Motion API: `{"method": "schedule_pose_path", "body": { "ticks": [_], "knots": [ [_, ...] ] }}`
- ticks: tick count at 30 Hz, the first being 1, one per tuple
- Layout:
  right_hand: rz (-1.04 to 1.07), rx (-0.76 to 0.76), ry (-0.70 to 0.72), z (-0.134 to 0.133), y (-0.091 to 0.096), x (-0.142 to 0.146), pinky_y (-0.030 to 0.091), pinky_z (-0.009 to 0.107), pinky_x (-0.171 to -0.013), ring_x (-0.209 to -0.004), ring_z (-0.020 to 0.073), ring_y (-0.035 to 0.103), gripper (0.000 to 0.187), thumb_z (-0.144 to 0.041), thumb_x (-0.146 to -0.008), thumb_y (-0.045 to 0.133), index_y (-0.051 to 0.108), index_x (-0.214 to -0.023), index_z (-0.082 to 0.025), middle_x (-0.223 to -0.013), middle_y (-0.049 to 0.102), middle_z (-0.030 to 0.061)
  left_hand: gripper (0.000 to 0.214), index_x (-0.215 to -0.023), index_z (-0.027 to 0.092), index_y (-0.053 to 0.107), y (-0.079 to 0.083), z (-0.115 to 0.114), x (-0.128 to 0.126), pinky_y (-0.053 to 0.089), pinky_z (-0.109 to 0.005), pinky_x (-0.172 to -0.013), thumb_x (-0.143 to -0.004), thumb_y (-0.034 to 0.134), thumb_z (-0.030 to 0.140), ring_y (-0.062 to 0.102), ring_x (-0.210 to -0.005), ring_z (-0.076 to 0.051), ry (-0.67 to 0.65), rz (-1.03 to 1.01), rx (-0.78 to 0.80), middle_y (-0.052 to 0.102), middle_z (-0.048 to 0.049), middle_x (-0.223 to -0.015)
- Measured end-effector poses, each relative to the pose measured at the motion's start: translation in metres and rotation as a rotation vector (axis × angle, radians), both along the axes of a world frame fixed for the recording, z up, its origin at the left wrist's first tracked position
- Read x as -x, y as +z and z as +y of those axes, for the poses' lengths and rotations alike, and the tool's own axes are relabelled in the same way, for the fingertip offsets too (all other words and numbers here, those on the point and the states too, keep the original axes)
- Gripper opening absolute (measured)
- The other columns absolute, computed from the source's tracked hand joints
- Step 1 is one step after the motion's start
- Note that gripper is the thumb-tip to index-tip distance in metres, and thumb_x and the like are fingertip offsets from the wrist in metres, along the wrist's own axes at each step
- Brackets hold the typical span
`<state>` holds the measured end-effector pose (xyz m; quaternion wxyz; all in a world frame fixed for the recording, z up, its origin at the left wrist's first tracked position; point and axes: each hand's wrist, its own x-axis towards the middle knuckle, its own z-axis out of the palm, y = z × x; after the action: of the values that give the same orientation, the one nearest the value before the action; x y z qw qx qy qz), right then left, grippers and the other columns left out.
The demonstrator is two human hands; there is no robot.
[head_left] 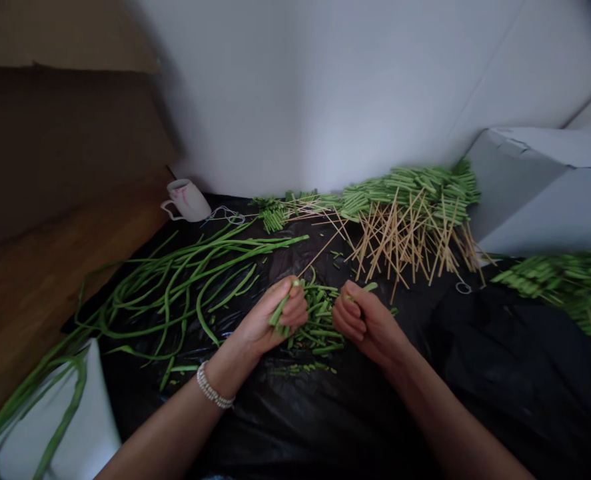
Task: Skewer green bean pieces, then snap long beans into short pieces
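Note:
My left hand (pixel 281 313) is closed around several short cut pieces of green stem (pixel 279 312), which look like garlic scapes. A thin wooden skewer (pixel 319 255) runs up and right from beside that hand; whether the fingers hold it cannot be made out. Just to the right, my right hand (pixel 351 312) is curled shut, and a bit of green stem (pixel 370 287) pokes out by its thumb. Between and below both hands lies a loose heap of cut green pieces (pixel 320 327) on black plastic sheeting (pixel 345 420).
Long uncut scapes (pixel 175 267) sprawl at the left, near a white mug (pixel 189 200) and thin string (pixel 229 215). Rows of skewered green pieces (pixel 415 187) with wooden skewers (pixel 400 237) line the back right, beside a white box (pixel 535 187). More bundles (pixel 570 283) lie far right.

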<state>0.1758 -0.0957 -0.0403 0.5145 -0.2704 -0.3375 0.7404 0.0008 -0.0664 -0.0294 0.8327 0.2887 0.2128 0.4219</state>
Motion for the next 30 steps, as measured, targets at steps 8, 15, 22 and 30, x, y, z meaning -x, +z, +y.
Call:
{"method": "schedule_pose_path", "body": {
  "ticks": [8, 15, 22, 30],
  "knots": [
    [-0.456, -0.24, 0.343, -0.008, -0.015, 0.01, 0.015, 0.023, -0.039, -0.039, 0.0052, 0.023, 0.051, -0.054, -0.09, 0.053, 0.037, -0.054, -0.021, -0.044, 0.032, -0.0093, 0.035, -0.083, 0.011, 0.066, -0.01, 0.0, -0.003, 0.034, -0.016, -0.048, -0.069, 0.081, 0.039, 0.045, -0.051, -0.004, -0.005, 0.459, -0.134, 0.055, 0.0033, -0.061],
    [-0.565, -0.224, 0.327, -0.01, -0.018, 0.015, 0.02, 0.021, -0.041, -0.046, 0.0059, 0.026, 0.043, -0.049, -0.08, 0.067, 0.046, -0.056, -0.02, -0.049, 0.034, -0.0087, 0.024, -0.074, 0.013, 0.065, -0.007, -0.006, -0.003, 0.038, -0.02, -0.055, -0.064, 0.082, 0.025, 0.05, -0.059, -0.008, -0.193, 0.628, -0.271, 0.058, 0.0028, -0.066],
    [-0.554, -0.089, 0.048, -0.004, -0.014, 0.01, 0.02, 0.022, -0.038, -0.036, 0.0056, 0.029, 0.056, -0.065, -0.08, 0.059, 0.043, -0.049, -0.02, -0.04, 0.036, -0.0079, 0.026, -0.09, 0.015, 0.062, -0.009, 0.009, 0.0, 0.04, -0.016, -0.05, -0.078, 0.074, 0.034, 0.052, -0.054, -0.006, 0.178, 0.343, -0.009, 0.061, 0.0023, -0.071],
    [-0.323, 0.018, -0.237, 0.002, -0.019, 0.008, 0.021, 0.021, -0.038, -0.035, 0.0056, 0.031, 0.055, -0.06, -0.084, 0.058, 0.046, -0.05, -0.019, -0.038, 0.037, -0.0072, 0.043, -0.115, 0.017, 0.064, -0.019, 0.016, 0.0, 0.049, -0.021, -0.073, -0.077, 0.076, 0.033, 0.063, -0.078, -0.011, 0.429, 0.271, -0.015, 0.069, -0.0015, -0.09]
  ]
}}
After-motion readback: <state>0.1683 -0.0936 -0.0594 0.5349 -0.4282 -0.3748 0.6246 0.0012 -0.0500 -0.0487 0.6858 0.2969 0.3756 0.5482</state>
